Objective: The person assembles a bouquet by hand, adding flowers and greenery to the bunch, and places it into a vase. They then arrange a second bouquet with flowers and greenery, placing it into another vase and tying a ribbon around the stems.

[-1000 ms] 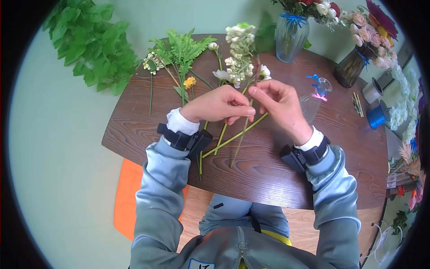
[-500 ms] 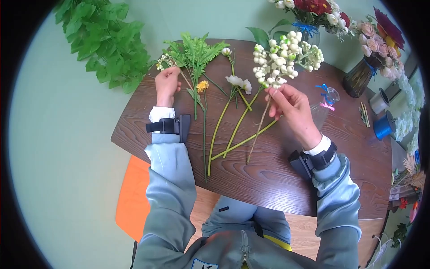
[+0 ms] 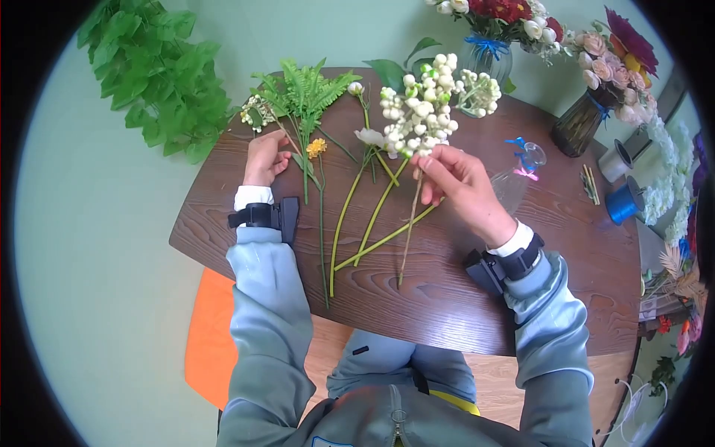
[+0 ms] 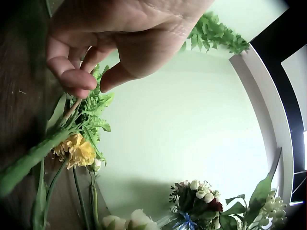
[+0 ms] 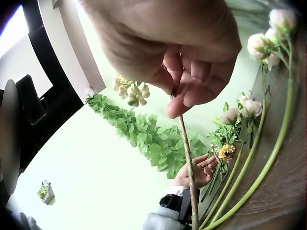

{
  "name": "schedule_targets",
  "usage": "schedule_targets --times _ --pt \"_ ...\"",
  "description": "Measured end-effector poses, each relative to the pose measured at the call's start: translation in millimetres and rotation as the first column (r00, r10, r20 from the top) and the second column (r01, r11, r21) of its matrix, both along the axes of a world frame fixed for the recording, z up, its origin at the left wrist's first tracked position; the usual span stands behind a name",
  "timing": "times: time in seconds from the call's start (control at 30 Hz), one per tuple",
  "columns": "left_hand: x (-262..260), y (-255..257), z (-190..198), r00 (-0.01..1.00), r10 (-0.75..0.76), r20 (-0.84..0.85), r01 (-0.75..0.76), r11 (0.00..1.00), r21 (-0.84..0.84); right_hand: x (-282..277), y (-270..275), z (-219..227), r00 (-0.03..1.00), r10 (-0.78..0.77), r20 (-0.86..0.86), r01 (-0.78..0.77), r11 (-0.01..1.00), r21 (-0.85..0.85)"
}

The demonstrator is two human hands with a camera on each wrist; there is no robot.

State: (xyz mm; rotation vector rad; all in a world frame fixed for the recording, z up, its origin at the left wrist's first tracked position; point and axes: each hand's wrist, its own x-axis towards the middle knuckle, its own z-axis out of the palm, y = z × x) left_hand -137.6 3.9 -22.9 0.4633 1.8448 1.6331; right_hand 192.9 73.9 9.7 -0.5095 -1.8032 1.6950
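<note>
Near its berry cluster, my right hand (image 3: 469,190) pinches the brown stem (image 5: 188,163) of a white-berry branch (image 3: 421,112) between thumb and fingers. The branch stands upright over the table, its stem pointing down toward me. At the table's left, my left hand (image 3: 264,158) is beside the stem of a smaller berry sprig (image 3: 257,114). Its fingers are loosely bent, with a gap between thumb and fingertip in the left wrist view. A green fern (image 3: 302,89) and a yellow flower (image 3: 316,147) lie just right of it.
White flowers (image 3: 372,138) with long green stems lie mid-table. A clear glass vase (image 3: 510,186) lies right of them. Two filled vases stand behind, one smoky brown (image 3: 577,127). Ribbon spools, one blue (image 3: 624,201), sit at the right edge. Leafy vines (image 3: 156,82) hang left.
My left hand has left the berry branch and moved to the left side of the table. The right hand keeps the branch, whose berry head has turned and shows fully.
</note>
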Motion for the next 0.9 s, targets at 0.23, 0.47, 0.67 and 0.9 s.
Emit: schedule_targets --times 0.23,0.47,0.67,0.9 --pt "36 -3 32 0.957 0.068 -0.282 -0.004 0.975 0.224 1 -4 1 0.999 0.04 -0.025 -0.039 0.998 0.04" --pt "159 -32 113 0.802 -0.343 -0.489 0.566 0.699 0.438 2 -9 6 0.991 0.048 -0.125 -0.041 0.998 0.056" --pt "181 -31 118 0.757 -0.354 -0.55 0.614 0.675 0.41 4 -14 12 0.992 0.014 -0.124 -0.004 0.997 0.082" --pt "153 -34 118 0.693 -0.4 -0.6 0.664 0.678 0.315 6 -12 13 0.992 0.04 -0.121 -0.032 0.997 0.067"
